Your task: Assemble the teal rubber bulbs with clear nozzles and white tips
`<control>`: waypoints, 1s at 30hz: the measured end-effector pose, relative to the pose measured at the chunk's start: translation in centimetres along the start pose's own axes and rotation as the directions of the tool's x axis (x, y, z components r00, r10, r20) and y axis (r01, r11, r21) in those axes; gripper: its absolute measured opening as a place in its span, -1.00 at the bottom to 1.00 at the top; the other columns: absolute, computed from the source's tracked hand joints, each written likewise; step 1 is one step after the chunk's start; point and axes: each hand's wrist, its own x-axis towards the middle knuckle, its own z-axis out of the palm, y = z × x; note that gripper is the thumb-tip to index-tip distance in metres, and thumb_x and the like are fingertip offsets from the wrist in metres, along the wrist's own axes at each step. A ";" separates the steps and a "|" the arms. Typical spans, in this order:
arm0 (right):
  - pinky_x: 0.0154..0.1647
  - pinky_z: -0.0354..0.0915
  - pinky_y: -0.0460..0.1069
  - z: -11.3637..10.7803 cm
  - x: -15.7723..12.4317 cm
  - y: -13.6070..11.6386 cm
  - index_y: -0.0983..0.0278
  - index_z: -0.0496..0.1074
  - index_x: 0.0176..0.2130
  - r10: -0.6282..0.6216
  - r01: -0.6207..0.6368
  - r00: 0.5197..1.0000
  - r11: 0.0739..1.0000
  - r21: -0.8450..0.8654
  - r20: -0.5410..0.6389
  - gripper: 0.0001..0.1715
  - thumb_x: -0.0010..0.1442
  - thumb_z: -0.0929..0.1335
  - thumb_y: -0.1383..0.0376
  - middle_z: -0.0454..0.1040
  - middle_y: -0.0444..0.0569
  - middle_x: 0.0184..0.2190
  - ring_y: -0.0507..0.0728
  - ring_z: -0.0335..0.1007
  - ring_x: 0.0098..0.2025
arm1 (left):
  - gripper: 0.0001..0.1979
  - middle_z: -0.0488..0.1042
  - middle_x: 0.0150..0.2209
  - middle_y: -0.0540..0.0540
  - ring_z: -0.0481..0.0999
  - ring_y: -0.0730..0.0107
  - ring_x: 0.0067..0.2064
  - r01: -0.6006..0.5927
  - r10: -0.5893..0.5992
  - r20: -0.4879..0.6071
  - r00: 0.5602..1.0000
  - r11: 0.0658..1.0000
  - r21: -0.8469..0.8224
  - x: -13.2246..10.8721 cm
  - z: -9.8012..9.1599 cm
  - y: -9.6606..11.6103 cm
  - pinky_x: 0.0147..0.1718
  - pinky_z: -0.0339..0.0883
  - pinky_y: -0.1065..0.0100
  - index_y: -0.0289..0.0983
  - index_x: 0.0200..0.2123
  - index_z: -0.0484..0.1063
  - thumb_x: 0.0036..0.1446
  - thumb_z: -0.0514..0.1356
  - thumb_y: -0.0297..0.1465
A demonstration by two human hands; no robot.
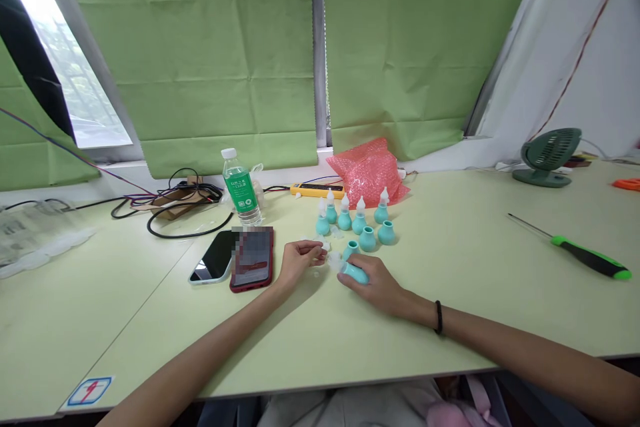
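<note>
My right hand (374, 282) lies on the table with its fingers wrapped round a teal rubber bulb (354, 272) that lies on its side. My left hand (300, 259) rests just left of it, fingers pinched on a small clear white tip (324, 251). A few more clear tips (334, 260) lie between the hands. Behind them stand several teal bulbs; the back row (352, 215) carries white tips, and three open bulbs (369, 238) stand in front without tips.
Two phones (235, 258) lie left of my left hand. A water bottle (240, 188), tangled cables (175, 204), a yellow power strip (316, 190) and pink bubble wrap (369, 170) line the back. A green-handled screwdriver (585, 256) and a small fan (547, 157) sit right.
</note>
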 end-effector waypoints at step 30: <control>-0.44 0.13 0.03 -0.9 -0.2 0.3 0.25 0.25 -0.43 -0.422 0.425 0.905 0.903 -0.055 0.060 -0.87 0.07 0.20 0.25 0.29 -0.02 -0.53 0.11 0.11 -0.43 | -0.54 0.09 -0.83 0.07 0.01 0.62 -0.77 -0.040 -0.069 0.479 0.875 0.976 0.214 -2.1 0.8 2.0 -0.74 -0.12 0.49 -0.31 -0.77 0.13 0.03 -0.09 -0.15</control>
